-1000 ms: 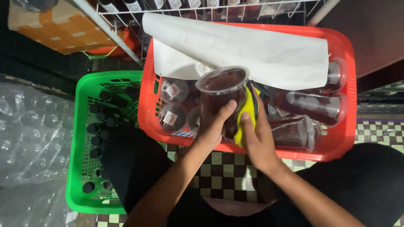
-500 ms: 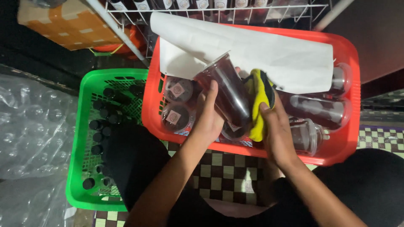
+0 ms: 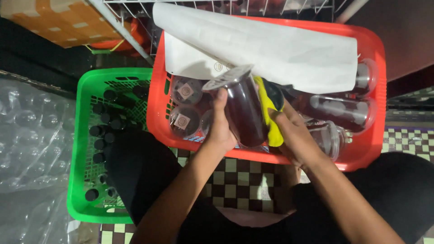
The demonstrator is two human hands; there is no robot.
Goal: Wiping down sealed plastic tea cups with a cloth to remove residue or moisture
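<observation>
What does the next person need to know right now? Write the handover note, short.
Left hand: holds a sealed cup of dark drink, tilted over the red basket.
Right hand: presses a yellow cloth against the cup's side.
Red basket: more sealed cups lie inside, partly under a white paper sheet.
Green basket, to the left: holds small dark-capped bottles.
Done: cannot tell which cups have been wiped.
Left: the cup in hand is not yet set down.
</observation>
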